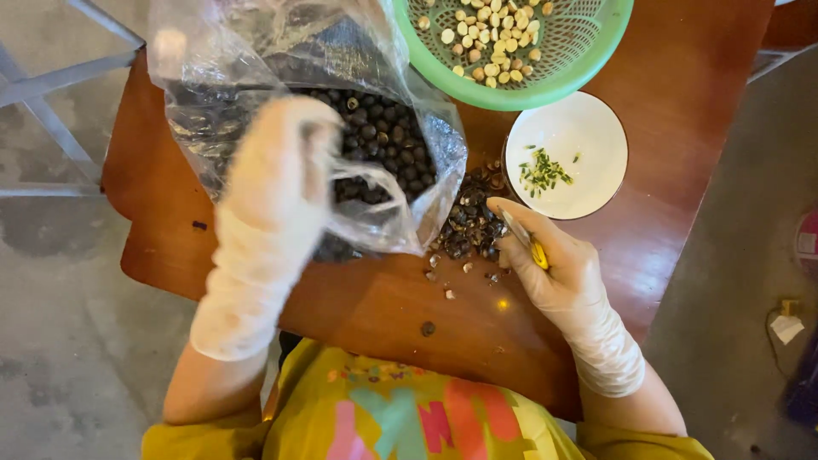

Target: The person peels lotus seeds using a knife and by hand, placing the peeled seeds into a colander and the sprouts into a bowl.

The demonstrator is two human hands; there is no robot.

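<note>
A: Hands? Where's the work?

B: I see both gloved. Left hand (277, 175) reaches into the mouth of the clear plastic bag (213, 77); fingers hidden by the film, so I cannot tell if they're closed on anything. Right hand (554, 268) is clamped on a small yellow-handled knife (527, 243), blade pointing up-left toward the bag.

A: Which way do the dark seeds lie?

B: Dark round seeds (383, 145) sit inside the bag, just right of the left hand's fingers, so the left hand is nearer. The seeds have no clear long axis. The bag lies open toward the person.

A: Counts?

B: One bag, seeds too many to count. One pile of dark shells (469, 221) just right of the bag, touching the right hand's fingertips. One green basket (588, 68) of pale kernels above-right of the bag. One white bowl (596, 128) with green slivers, right of the bag. All on the brown counter (682, 102).
</note>
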